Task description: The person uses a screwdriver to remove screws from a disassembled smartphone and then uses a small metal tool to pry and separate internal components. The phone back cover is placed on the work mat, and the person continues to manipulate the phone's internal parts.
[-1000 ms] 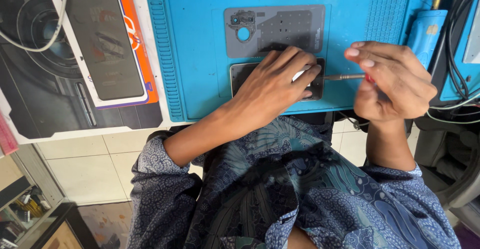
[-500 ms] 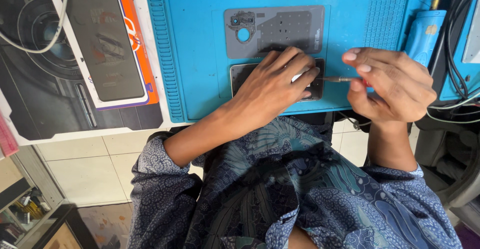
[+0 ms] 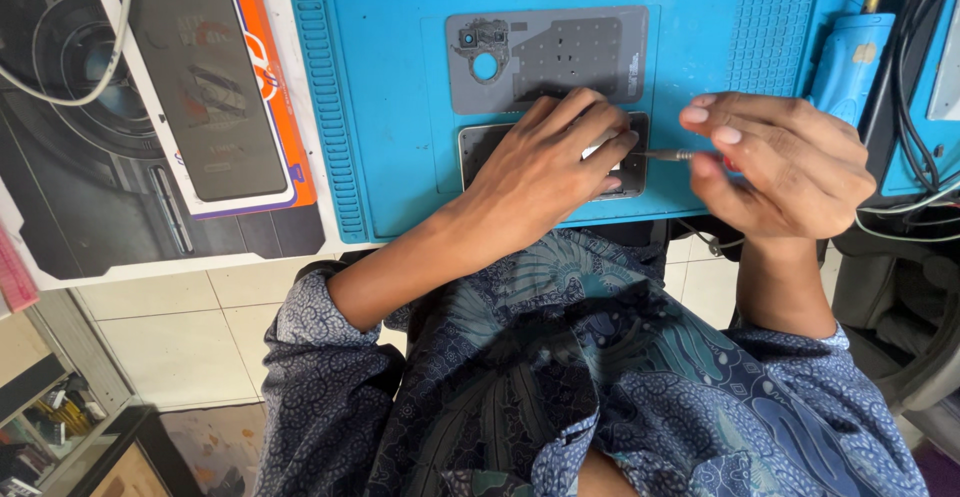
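Note:
An opened phone body lies on the blue work mat, near its front edge. My left hand rests flat over it, fingers pressing it down and hiding most of it. My right hand pinches a small screwdriver whose metal tip points left at the phone's right end, close to my left fingertips. Just beyond lies the phone's grey back cover, inner side up, with a round camera hole.
A dark screen protector on an orange-and-white package lies left of the mat on a black printed pad. A blue tool and black cables crowd the right side. Tiled floor shows below the table edge.
My right hand has shifted slightly left with the screwdriver, its tip staying at the phone's right end. My left hand stays put on the phone.

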